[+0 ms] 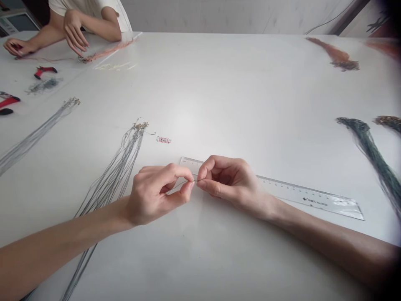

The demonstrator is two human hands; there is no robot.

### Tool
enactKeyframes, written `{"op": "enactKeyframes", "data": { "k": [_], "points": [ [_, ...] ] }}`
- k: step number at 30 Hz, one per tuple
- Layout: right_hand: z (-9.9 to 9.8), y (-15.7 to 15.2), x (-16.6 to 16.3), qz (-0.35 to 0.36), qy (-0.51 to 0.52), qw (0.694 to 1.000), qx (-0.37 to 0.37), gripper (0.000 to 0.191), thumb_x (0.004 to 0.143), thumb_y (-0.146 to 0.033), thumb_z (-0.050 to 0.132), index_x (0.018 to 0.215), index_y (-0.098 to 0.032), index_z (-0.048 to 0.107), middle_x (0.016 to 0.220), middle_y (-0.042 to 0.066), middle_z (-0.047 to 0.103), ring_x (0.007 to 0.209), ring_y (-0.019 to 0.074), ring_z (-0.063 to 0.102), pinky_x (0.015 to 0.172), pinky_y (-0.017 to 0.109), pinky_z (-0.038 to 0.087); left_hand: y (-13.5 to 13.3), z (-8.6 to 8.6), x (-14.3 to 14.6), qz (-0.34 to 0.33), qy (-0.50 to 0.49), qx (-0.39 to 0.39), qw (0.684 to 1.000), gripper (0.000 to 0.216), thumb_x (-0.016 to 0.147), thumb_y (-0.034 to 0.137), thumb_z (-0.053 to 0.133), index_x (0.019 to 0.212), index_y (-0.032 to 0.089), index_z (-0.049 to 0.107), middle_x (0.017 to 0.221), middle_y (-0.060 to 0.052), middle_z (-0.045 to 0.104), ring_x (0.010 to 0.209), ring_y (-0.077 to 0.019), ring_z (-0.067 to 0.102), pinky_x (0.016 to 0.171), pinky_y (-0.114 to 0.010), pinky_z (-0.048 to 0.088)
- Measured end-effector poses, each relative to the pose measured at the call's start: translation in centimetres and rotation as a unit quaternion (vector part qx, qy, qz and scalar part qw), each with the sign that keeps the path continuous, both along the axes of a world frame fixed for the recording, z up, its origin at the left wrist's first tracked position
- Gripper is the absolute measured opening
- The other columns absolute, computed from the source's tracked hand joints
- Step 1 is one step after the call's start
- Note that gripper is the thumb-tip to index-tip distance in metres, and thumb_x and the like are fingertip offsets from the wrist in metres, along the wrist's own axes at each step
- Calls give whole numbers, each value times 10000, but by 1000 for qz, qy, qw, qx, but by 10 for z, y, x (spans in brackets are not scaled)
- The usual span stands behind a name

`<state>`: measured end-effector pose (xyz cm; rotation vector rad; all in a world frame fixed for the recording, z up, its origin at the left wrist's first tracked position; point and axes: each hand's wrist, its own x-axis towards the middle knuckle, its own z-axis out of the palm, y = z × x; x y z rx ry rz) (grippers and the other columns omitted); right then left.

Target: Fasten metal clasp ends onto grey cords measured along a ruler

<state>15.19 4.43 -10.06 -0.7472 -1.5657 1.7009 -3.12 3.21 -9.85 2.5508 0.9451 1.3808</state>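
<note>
My left hand (161, 190) and my right hand (227, 179) meet near the middle of the white table, their fingertips almost touching. Each pinches a thin grey cord (175, 186) between thumb and forefinger. A tiny pale bit shows at my left fingertips, too small to name. Behind and under my right hand lies a clear plastic ruler (313, 198), slanting down to the right. Beneath my left forearm runs a bundle of grey cords (109, 179), with small gold-coloured hooked metal ends at its far tip. A small red-and-white wrapped piece (163, 140) sits just beyond my left hand.
Another grey cord bundle (40, 125) lies at left, near red-handled pliers (45, 72) and a grey tangle (46, 85). Dark green (372, 146) and orange-brown bundles (338, 54) lie at right. Across the table, a co-worker's hands (75, 33) handle orange strands (109, 51).
</note>
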Motion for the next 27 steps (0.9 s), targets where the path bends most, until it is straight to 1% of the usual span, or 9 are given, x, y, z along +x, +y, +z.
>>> {"op": "enactKeyframes", "data": {
  "k": [19, 27],
  "points": [
    [0, -2, 0, -5, 14, 1000, -9, 105, 835, -203, 587, 771, -128, 550, 554, -58, 401, 487, 27, 334, 433, 157, 283, 0, -1, 0, 1, -2, -12, 1000, 97, 785, 86, 588, 733, 155, 544, 441, 104, 323, 381, -19, 263, 350, -143, 252],
    [-2, -1, 0, -4, 17, 1000, -1, 100, 836, -196, 587, 772, -129, 552, 556, -58, 400, 489, 28, 333, 436, 160, 283, 1, -2, 0, -1, -2, -15, 1000, 106, 786, 87, 587, 723, 157, 540, 438, 104, 327, 378, -19, 263, 350, -144, 250]
  ]
}}
